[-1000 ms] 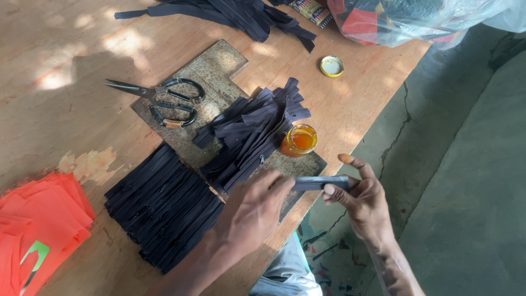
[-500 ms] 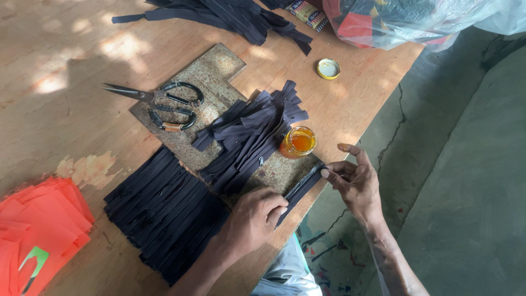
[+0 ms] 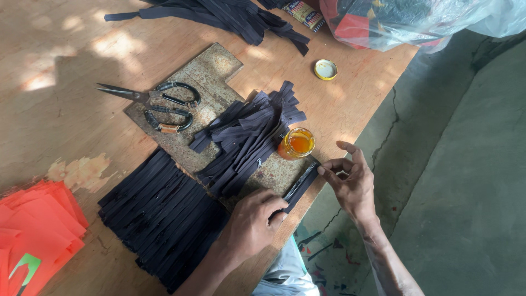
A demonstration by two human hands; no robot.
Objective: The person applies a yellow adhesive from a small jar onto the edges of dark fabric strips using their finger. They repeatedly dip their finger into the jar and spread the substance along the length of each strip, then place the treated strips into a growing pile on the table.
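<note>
A short black zipper [image 3: 299, 188] lies slanted at the near right edge of the wooden table [image 3: 66, 109], stretched between both hands. The left hand [image 3: 253, 223] presses down on its lower end with fingers curled over it, gripping it against the tabletop. The right hand [image 3: 353, 183] pinches the upper end between thumb and forefinger, the other fingers spread loose above.

Just beyond the zipper's upper end stands a small open jar of orange liquid [image 3: 296, 143], at the corner of a worn, rusty-looking board [image 3: 211, 71] that lies flat on the table. A loose heap of black zippers [image 3: 246, 137] rests across that board, touching the jar's left side. Toward the board's far left corner lie scissors [image 3: 156, 104] with dark handles, blades pointing left.

A neat stack of black zippers [image 3: 159, 214] sits beside the left forearm, along the near edge. Orange fabric pieces [image 3: 33, 230] fill the near left corner. A yellow lid [image 3: 325, 69] lies near the far right edge, with more black strips [image 3: 230, 16] and a clear plastic bag [image 3: 416, 22] at the far side.
</note>
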